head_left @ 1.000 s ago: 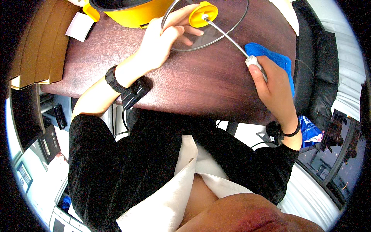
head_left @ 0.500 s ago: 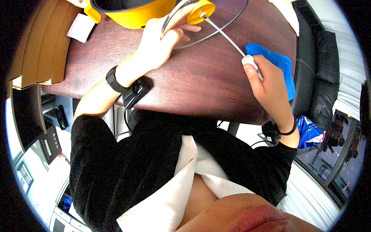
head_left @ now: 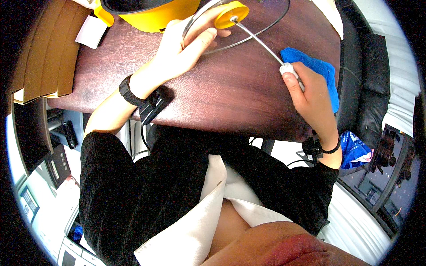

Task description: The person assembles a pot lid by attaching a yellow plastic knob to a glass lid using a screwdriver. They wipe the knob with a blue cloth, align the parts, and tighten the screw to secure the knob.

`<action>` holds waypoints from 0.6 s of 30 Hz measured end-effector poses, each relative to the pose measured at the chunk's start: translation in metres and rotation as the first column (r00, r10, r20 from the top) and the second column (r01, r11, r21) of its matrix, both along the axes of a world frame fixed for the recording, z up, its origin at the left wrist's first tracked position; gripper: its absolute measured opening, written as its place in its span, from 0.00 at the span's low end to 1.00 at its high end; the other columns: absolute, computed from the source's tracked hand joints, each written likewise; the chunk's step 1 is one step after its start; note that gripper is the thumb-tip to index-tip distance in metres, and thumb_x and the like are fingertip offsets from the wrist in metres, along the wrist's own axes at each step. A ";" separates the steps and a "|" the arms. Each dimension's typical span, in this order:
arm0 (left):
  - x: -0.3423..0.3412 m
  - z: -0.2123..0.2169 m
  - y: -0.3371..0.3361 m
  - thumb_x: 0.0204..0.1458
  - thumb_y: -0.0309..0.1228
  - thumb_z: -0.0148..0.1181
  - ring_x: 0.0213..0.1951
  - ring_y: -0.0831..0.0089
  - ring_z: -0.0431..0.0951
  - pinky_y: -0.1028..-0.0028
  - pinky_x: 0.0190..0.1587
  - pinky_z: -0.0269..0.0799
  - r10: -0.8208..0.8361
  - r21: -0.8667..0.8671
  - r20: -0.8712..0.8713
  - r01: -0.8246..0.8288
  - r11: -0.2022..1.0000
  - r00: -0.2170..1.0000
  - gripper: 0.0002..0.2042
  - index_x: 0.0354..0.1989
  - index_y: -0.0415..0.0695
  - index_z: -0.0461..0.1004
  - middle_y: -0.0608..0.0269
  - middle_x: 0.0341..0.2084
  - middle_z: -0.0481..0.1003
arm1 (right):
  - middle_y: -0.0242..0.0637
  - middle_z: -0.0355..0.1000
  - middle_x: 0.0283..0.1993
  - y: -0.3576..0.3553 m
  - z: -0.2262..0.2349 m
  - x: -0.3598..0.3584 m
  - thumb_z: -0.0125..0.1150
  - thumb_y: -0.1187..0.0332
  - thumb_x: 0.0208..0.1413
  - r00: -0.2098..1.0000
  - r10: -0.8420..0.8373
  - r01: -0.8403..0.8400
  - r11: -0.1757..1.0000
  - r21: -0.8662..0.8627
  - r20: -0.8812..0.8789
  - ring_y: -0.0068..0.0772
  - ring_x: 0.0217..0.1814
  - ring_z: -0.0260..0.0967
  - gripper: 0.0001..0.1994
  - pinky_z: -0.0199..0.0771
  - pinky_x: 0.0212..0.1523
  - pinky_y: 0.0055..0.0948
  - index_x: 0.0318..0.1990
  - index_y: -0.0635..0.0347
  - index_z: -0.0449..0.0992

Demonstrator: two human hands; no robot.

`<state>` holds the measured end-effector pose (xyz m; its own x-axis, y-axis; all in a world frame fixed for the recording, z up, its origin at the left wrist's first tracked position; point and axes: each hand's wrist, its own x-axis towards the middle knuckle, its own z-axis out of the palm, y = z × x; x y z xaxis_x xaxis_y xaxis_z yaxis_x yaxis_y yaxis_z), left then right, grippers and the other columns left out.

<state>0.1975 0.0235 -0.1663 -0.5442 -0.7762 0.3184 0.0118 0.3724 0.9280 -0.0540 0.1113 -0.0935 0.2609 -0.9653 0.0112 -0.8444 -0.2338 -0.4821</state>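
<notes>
A glass lid (head_left: 265, 29) with a metal rim is tilted up over the brown table near the top of the view. My left hand (head_left: 175, 57) grips its near left edge, thumb in front and the other fingers partly hidden behind. On the lid sits a round yellow knob (head_left: 227, 17). Wrapped around the white handle of a screwdriver (head_left: 262, 42), my right hand (head_left: 313, 95) keeps the long metal shaft pointing up and left. The screwdriver's tip meets the middle of the knob. Beyond my left hand stands a yellow pot (head_left: 153, 18) with a dark inside, cut off by the frame.
A folded blue cloth (head_left: 317, 71) lies under and beside my right hand. Cardboard boxes (head_left: 51, 53) and a white slip of paper (head_left: 91, 32) are at the left. A black padded seat (head_left: 372, 88) stands along the table's right edge (head_left: 341, 57).
My left thumb has straightened and lifted along the lid. The knob and lid have shifted slightly right. The screwdriver's tip stays at the knob.
</notes>
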 end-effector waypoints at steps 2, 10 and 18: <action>-0.002 0.002 0.001 0.58 0.28 0.41 0.46 0.65 0.73 0.73 0.44 0.71 0.000 -0.019 -0.036 -0.001 1.000 0.999 0.21 0.59 0.37 0.54 0.52 0.50 0.66 | 0.49 0.69 0.26 -0.001 0.004 -0.001 0.50 0.61 0.56 0.999 -0.005 0.003 0.999 -0.042 -0.040 0.52 0.28 0.67 0.12 0.64 0.26 0.39 0.31 0.62 0.69; -0.005 0.001 0.005 0.58 0.28 0.41 0.48 0.64 0.72 0.72 0.45 0.70 0.024 0.103 -0.142 -0.009 0.995 0.990 0.21 0.60 0.37 0.52 0.52 0.51 0.66 | 0.47 0.68 0.23 -0.006 0.008 0.003 0.47 0.60 0.57 0.990 -0.013 -0.005 0.992 -0.123 -0.142 0.51 0.24 0.67 0.13 0.63 0.22 0.39 0.30 0.61 0.68; -0.005 -0.006 -0.001 0.57 0.24 0.41 0.48 0.64 0.72 0.72 0.45 0.70 0.046 -0.045 -0.074 -0.049 0.998 0.996 0.21 0.60 0.38 0.53 0.52 0.51 0.66 | 0.29 0.58 0.17 0.006 -0.023 0.010 0.35 0.55 0.63 0.603 -0.484 -0.192 0.684 0.704 0.634 0.17 0.09 0.51 0.20 0.51 0.09 0.18 0.35 0.64 0.66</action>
<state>0.1927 0.0227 -0.1718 -0.4812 -0.7840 0.3922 0.0597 0.4171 0.9069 -0.0441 0.1177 -0.1166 0.3344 -0.7921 -0.5106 -0.0912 0.5120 -0.8541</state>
